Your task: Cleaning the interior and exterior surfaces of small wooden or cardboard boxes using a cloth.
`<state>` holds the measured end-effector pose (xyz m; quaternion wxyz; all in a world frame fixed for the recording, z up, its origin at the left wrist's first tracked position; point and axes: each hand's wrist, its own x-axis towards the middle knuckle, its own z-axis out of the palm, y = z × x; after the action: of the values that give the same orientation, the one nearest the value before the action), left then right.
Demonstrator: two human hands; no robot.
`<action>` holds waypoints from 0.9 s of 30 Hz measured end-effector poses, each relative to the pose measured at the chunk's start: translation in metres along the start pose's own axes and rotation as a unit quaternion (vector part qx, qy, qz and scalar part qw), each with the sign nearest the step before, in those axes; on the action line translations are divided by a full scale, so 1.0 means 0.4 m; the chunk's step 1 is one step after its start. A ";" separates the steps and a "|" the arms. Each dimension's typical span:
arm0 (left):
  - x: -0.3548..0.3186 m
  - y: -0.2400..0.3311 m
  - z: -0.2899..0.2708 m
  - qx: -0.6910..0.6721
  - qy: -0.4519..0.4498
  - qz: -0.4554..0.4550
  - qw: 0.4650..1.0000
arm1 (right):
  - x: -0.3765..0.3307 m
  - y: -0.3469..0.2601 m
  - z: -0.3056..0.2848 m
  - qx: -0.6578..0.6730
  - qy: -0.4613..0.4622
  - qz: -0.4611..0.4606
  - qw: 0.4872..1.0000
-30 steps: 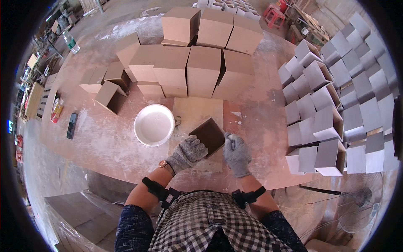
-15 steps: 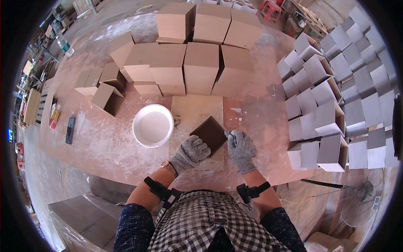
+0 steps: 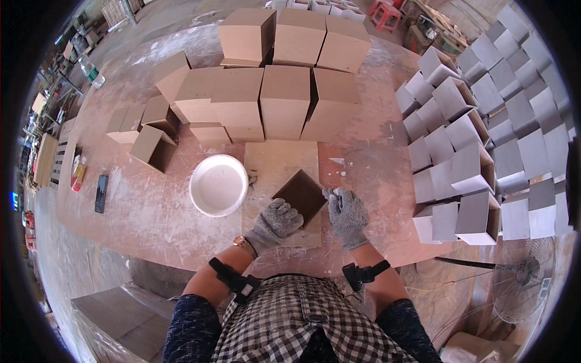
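An open brown cardboard box (image 3: 302, 195) is tilted in front of me, its dark hollow inside facing up. My left hand (image 3: 275, 222), in a grey knit glove, is closed on the box's lower left edge. My right hand (image 3: 348, 216), gloved alike, has its fingers curled together, and the fingertips pinch the box's right corner. Beneath the box lies a flat tan board (image 3: 281, 157). To the left of the box stands a round white basin (image 3: 200, 206) with a pale whitish substance in it.
Brown boxes (image 3: 284, 100) are stacked at the back of the table (image 3: 145, 224), with smaller open ones (image 3: 151, 148) at the left. Rows of grey-white boxes (image 3: 472, 166) fill the right side. A phone (image 3: 101, 193) lies far left. A fan (image 3: 523, 275) stands at lower right.
The view has shifted slightly, so the table things sit a little lower and further left. Both hands keep nearly the same place on the box.
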<state>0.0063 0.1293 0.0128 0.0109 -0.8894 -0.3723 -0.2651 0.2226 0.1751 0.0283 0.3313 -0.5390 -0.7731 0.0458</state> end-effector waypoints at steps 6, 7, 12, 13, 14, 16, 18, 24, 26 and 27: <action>-0.021 0.062 0.016 0.092 -0.046 -0.084 0.991 | 0.031 -0.024 0.028 0.034 -0.031 -0.015 0.999; -0.024 0.073 0.028 0.094 -0.047 -0.082 0.991 | 0.040 -0.022 0.046 0.036 -0.029 -0.014 0.999; -0.008 0.092 0.037 0.083 0.012 -0.138 0.987 | 0.103 -0.027 0.075 0.032 -0.046 -0.056 0.997; -0.005 0.087 0.031 0.084 0.013 -0.143 0.986 | 0.111 -0.017 0.078 0.034 -0.050 -0.060 0.996; -0.007 0.078 0.022 0.134 0.049 -0.117 0.983 | 0.117 -0.003 0.083 0.062 -0.051 -0.059 0.995; -0.005 0.069 -0.030 0.145 0.059 -0.114 0.981 | 0.117 0.009 0.087 0.093 -0.055 -0.058 0.993; -0.042 0.048 -0.021 0.130 0.038 -0.106 0.985 | 0.110 0.008 0.087 0.127 -0.073 -0.067 0.987; -0.054 0.050 -0.004 0.093 0.017 -0.118 0.989 | -0.128 -0.012 0.055 0.303 -0.180 0.014 0.936; -0.065 0.046 -0.001 0.089 0.006 -0.120 0.989 | -0.101 -0.063 0.007 0.247 -0.131 -0.041 0.959; -0.063 0.040 0.003 0.083 0.029 -0.108 0.990 | -0.088 -0.077 -0.005 0.183 -0.072 -0.088 0.976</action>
<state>0.0028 0.1014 0.0026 0.0671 -0.8320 -0.4863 -0.2585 0.2061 0.1311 0.0268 0.3703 -0.3940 -0.8180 0.1961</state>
